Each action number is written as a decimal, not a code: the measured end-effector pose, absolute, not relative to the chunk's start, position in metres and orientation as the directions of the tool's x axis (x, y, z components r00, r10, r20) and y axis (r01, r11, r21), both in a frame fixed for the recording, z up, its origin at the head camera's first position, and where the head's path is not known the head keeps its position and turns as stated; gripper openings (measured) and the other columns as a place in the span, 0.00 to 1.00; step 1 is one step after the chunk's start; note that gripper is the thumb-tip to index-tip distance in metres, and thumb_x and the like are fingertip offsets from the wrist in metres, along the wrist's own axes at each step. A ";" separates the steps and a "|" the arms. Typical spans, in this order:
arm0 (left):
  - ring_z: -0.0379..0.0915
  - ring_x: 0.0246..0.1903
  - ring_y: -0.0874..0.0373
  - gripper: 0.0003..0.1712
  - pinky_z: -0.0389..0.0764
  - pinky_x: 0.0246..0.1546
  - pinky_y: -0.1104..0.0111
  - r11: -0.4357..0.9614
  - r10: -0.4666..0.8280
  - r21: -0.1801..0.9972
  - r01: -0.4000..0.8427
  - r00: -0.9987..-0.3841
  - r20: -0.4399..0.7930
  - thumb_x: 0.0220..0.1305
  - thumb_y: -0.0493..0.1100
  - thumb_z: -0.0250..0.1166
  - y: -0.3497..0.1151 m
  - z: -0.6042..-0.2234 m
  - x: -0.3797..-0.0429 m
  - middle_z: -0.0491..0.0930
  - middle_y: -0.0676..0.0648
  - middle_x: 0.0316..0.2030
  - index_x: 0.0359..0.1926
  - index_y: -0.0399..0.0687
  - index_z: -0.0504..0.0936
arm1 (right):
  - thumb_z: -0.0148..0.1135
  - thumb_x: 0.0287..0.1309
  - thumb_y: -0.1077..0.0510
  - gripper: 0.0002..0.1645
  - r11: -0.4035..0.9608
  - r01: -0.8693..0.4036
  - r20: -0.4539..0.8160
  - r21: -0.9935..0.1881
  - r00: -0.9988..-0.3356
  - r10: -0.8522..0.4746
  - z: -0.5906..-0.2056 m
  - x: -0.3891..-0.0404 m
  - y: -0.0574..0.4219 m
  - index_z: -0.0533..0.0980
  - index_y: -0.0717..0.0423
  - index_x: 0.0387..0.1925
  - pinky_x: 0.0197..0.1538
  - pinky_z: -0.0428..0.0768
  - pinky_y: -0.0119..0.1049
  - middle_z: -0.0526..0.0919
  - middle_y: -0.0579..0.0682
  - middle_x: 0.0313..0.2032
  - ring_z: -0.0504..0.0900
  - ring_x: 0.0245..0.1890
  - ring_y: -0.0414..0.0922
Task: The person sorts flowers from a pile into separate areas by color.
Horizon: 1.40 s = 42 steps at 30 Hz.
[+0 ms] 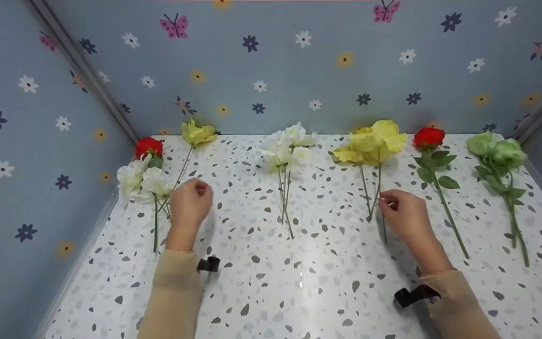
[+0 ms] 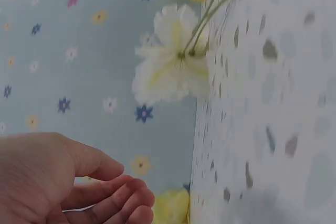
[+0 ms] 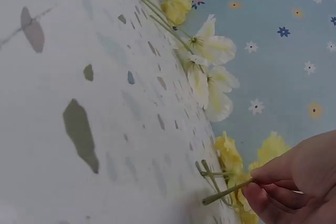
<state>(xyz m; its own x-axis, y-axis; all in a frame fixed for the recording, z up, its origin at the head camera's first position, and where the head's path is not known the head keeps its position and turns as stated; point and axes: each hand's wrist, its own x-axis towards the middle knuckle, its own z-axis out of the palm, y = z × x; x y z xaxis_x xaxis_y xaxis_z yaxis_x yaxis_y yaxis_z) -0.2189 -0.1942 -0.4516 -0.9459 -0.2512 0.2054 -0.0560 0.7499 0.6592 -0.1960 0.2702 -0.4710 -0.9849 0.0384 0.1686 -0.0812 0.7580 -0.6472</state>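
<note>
My right hand [image 1: 406, 213] pinches the thin green stem [image 3: 227, 192] of a yellow flower [image 1: 386, 136] between thumb and fingertips. Two more yellow stems cross beneath, their blooms overlapping at the back wall. Loosely curled and holding nothing, my left hand [image 1: 191, 202] hovers beside the left group. That group has a single yellow flower [image 1: 197, 133], a red rose [image 1: 148, 147] and white flowers [image 1: 132, 179]; the hand partly hides their stems in the head view. Between my hands lies a bunch of white flowers [image 1: 287, 148].
Right of my right hand lies a red rose [image 1: 429, 137] with green leaves. Farther right are pale green roses [image 1: 497, 149] on long stems. Blue patterned panels [image 1: 290, 70] enclose the back and sides of the speckled white table [image 1: 308, 301].
</note>
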 end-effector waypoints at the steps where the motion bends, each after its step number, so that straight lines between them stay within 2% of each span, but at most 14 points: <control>1: 0.80 0.35 0.45 0.11 0.81 0.41 0.54 0.748 -0.287 0.657 -0.091 -0.937 0.197 0.67 0.41 0.60 -0.207 -0.453 -0.218 0.85 0.39 0.34 0.39 0.37 0.85 | 0.63 0.65 0.62 0.14 0.761 -0.077 0.160 -0.644 -0.987 0.035 -0.473 -0.197 0.270 0.83 0.65 0.49 0.34 0.81 0.38 0.87 0.59 0.38 0.84 0.34 0.50; 6: 0.78 0.38 0.42 0.13 0.77 0.44 0.51 0.718 -0.418 0.650 -0.249 -0.901 0.117 0.67 0.42 0.58 -0.251 -0.462 -0.217 0.84 0.37 0.36 0.41 0.36 0.84 | 0.63 0.64 0.61 0.15 0.772 -0.046 0.119 -0.634 -0.992 0.038 -0.477 -0.199 0.268 0.83 0.65 0.50 0.36 0.82 0.42 0.88 0.59 0.38 0.84 0.35 0.50; 9: 0.76 0.41 0.41 0.16 0.76 0.46 0.49 0.720 -0.430 0.632 -0.287 -0.899 0.081 0.67 0.41 0.58 -0.264 -0.469 -0.218 0.82 0.35 0.40 0.47 0.33 0.83 | 0.63 0.64 0.61 0.16 0.777 -0.048 0.110 -0.627 -0.994 0.028 -0.478 -0.199 0.269 0.83 0.65 0.51 0.40 0.83 0.45 0.88 0.59 0.38 0.85 0.37 0.52; 13: 0.75 0.46 0.34 0.19 0.74 0.51 0.43 0.770 -0.397 0.577 -0.273 -0.912 0.099 0.67 0.38 0.59 -0.270 -0.479 -0.220 0.80 0.29 0.43 0.51 0.26 0.80 | 0.64 0.64 0.60 0.17 0.780 -0.069 0.116 -0.622 -0.993 0.005 -0.479 -0.197 0.270 0.83 0.65 0.51 0.42 0.84 0.48 0.88 0.59 0.38 0.86 0.38 0.53; 18: 0.72 0.48 0.25 0.14 0.71 0.52 0.37 0.821 -0.378 0.517 -0.242 -0.909 0.176 0.64 0.32 0.58 -0.273 -0.487 -0.219 0.76 0.22 0.43 0.44 0.21 0.79 | 0.65 0.63 0.59 0.18 0.774 -0.062 0.082 -0.630 -0.997 -0.012 -0.479 -0.196 0.267 0.82 0.65 0.52 0.39 0.84 0.45 0.88 0.57 0.37 0.86 0.37 0.52; 21: 0.71 0.45 0.24 0.13 0.71 0.50 0.37 0.825 -0.385 0.511 -0.241 -0.902 0.196 0.63 0.31 0.57 -0.273 -0.488 -0.218 0.74 0.20 0.42 0.42 0.20 0.79 | 0.66 0.63 0.59 0.18 0.770 -0.058 0.066 -0.635 -0.998 -0.020 -0.479 -0.195 0.265 0.82 0.64 0.52 0.39 0.83 0.42 0.88 0.56 0.37 0.86 0.36 0.51; 27: 0.70 0.44 0.24 0.15 0.71 0.49 0.38 0.825 -0.402 0.494 -0.274 -0.899 0.173 0.63 0.28 0.54 -0.275 -0.492 -0.215 0.72 0.19 0.43 0.44 0.18 0.80 | 0.66 0.63 0.59 0.19 0.769 -0.044 0.050 -0.638 -0.999 -0.016 -0.478 -0.196 0.265 0.82 0.64 0.53 0.38 0.84 0.41 0.88 0.56 0.37 0.86 0.36 0.50; 32: 0.75 0.42 0.24 0.11 0.73 0.47 0.38 0.829 -0.411 0.483 -0.282 -0.893 0.184 0.64 0.30 0.58 -0.275 -0.490 -0.216 0.79 0.21 0.37 0.39 0.21 0.82 | 0.66 0.64 0.58 0.18 0.771 -0.042 0.044 -0.636 -0.999 -0.018 -0.479 -0.196 0.264 0.82 0.64 0.53 0.40 0.84 0.43 0.87 0.56 0.38 0.86 0.36 0.50; 36: 0.77 0.40 0.26 0.11 0.75 0.43 0.39 0.818 -0.415 0.489 -0.302 -0.899 0.139 0.65 0.33 0.61 -0.272 -0.480 -0.215 0.82 0.25 0.34 0.32 0.26 0.83 | 0.65 0.64 0.58 0.19 0.767 -0.035 0.033 -0.640 -0.999 -0.018 -0.478 -0.196 0.264 0.81 0.64 0.53 0.41 0.84 0.45 0.87 0.56 0.38 0.86 0.37 0.50; 42: 0.77 0.35 0.29 0.16 0.76 0.38 0.41 0.811 -0.405 0.489 -0.321 -0.912 0.073 0.63 0.36 0.62 -0.265 -0.457 -0.208 0.80 0.29 0.27 0.18 0.38 0.73 | 0.65 0.64 0.58 0.20 0.759 -0.032 0.025 -0.651 -0.999 -0.021 -0.478 -0.196 0.263 0.81 0.64 0.54 0.44 0.85 0.47 0.87 0.58 0.40 0.86 0.39 0.52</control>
<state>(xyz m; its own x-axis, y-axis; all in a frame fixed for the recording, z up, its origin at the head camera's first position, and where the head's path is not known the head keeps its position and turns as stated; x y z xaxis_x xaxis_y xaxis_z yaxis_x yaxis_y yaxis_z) -0.2085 -0.2647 -0.4572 -0.9115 -0.4047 0.0732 -0.3209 0.8113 0.4887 -0.1958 0.2632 -0.4776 -0.9995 -0.0206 0.0255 -0.0323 0.7585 -0.6509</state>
